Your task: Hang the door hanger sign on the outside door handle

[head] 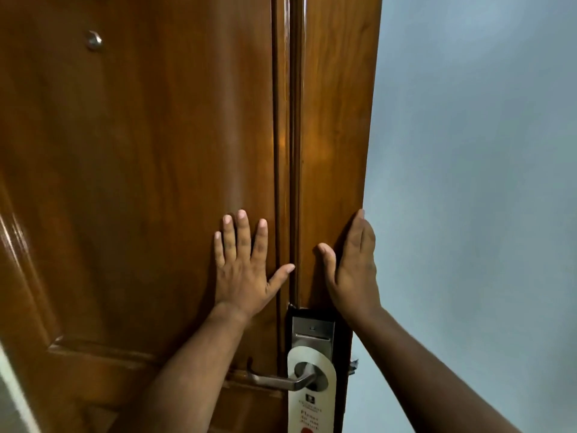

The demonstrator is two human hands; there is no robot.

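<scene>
Wood door (pixel 140 182): fills left and centre of frame.
Door hanger sign (pixel 312 398): white, looped over the door handle (pixel 281 382), bottom centre.
Left hand (pixel 245 270): open, flat on door panel.
Right hand (pixel 352 270): open, palm against door edge, holding nothing.

Your door (pixel 140 151) is wood, brown, with a glossy varnish that throws warm glare along its raised moulding. Low on the door, the lock plate (pixel 313 331) is brushed metal, matt grey, set in a black surround. Just below that plate, the handle (pixel 274 381) is the same dull satin metal, smooth. On the handle hangs your sign (pixel 312 401): smooth white card or plastic, you cannot tell which. Right of the door, the wall (pixel 484 182) is matt grey-blue paint.
</scene>
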